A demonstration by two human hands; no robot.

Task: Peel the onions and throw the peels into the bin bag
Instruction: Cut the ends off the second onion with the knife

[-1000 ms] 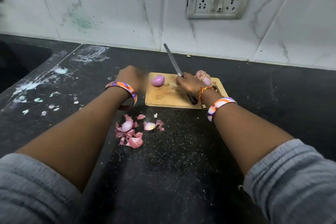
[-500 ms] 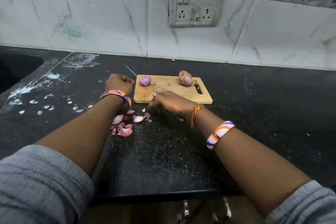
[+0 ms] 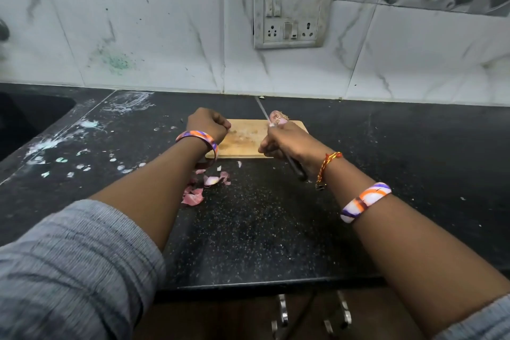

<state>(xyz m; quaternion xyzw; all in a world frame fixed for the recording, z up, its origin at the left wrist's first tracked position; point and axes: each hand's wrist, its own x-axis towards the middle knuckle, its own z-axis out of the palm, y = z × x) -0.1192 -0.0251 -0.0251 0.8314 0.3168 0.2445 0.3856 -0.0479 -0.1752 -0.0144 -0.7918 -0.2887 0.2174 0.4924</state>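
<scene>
A wooden cutting board (image 3: pixel 245 141) lies on the black counter. My left hand (image 3: pixel 208 124) is curled into a fist at the board's left end, over the peeled purple onion, which is hidden under the fingers. My right hand (image 3: pixel 287 143) grips a knife (image 3: pixel 299 171) by its dark handle. The thin blade points away from me, toward the wall. An unpeeled onion (image 3: pixel 277 117) sits at the board's far right, just beyond my right hand's fingers and touching the blade. Pink onion peels (image 3: pixel 205 183) lie on the counter in front of the board. No bin bag is in view.
A dark sink (image 3: pixel 30 119) is set into the counter at the far left, with white stains (image 3: pixel 55 157) beside it. A socket panel (image 3: pixel 291 18) is on the tiled wall. The counter's front edge (image 3: pixel 262 284) runs above metal drawer handles (image 3: pixel 283 312).
My right hand has carried the knife from the board's front left to its right side, beside the unpeeled onion. My left fist now covers the peeled onion, which lay in the open before.
</scene>
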